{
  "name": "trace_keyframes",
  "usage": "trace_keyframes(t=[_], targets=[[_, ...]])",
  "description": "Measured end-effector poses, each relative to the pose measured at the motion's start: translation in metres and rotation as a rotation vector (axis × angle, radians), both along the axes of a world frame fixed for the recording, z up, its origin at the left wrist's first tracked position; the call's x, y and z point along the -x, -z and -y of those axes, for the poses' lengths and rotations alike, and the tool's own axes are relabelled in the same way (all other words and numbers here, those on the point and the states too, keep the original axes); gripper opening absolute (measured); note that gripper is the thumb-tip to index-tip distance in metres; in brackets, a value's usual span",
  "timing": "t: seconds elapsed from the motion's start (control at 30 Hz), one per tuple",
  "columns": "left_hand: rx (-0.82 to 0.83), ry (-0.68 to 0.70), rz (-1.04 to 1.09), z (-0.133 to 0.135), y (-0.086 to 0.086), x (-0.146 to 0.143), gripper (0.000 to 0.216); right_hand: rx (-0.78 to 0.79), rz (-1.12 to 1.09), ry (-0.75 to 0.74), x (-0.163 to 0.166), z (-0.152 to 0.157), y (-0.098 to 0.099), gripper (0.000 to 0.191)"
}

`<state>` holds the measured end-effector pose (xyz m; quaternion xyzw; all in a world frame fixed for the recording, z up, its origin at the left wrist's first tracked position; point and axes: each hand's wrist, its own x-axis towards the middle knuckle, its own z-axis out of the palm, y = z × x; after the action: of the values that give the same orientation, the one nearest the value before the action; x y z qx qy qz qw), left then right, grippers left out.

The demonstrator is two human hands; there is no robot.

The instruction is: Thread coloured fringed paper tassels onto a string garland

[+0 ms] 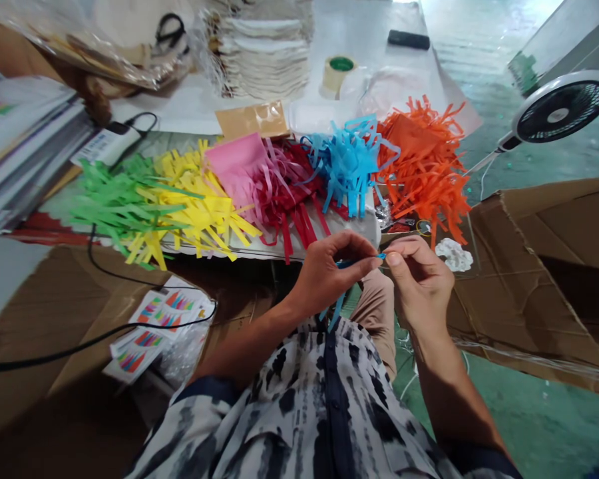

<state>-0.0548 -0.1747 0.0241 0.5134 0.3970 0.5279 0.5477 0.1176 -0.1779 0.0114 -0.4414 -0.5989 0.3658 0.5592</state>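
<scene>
My left hand (324, 271) and my right hand (423, 279) meet in front of my lap, both closed in a pinch. Between the fingertips shows the small twisted end of a blue paper tassel (382, 256). Its loose strips hang below my left hand, partly hidden by the palm. Beyond my hands, fringed tissue paper lies in a row along the table edge: green (124, 199), yellow (204, 203), pink (237, 163), dark red (299, 179), blue (349, 163) and orange (424, 166).
Behind the fringes are a tape roll (335, 74), a brown envelope (252, 120) and stacked white packs (267, 60). A fan (559, 113) stands at right. Cardboard boxes (534, 266) flank me, and a black cable (130, 326) crosses at left over printed cards (154, 319).
</scene>
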Motion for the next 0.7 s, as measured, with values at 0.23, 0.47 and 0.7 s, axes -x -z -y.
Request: trace_keyframes(t=[0.23,0.47,0.7], targets=[[-0.044,0.051,-0.053,-0.001,-0.003,-0.001,0.021,0.006,0.052,-0.052,-0.005,0.002,0.001,0.005],[-0.109,0.076,-0.104,-0.007,-0.007,-0.002,0.005,0.055,0.034,-0.056,-0.011,-0.001,0.003,0.006],[-0.184,0.050,-0.098,-0.016,-0.010,-0.007,0.008,0.013,0.039,-0.025,-0.009,-0.006,-0.009,0.014]])
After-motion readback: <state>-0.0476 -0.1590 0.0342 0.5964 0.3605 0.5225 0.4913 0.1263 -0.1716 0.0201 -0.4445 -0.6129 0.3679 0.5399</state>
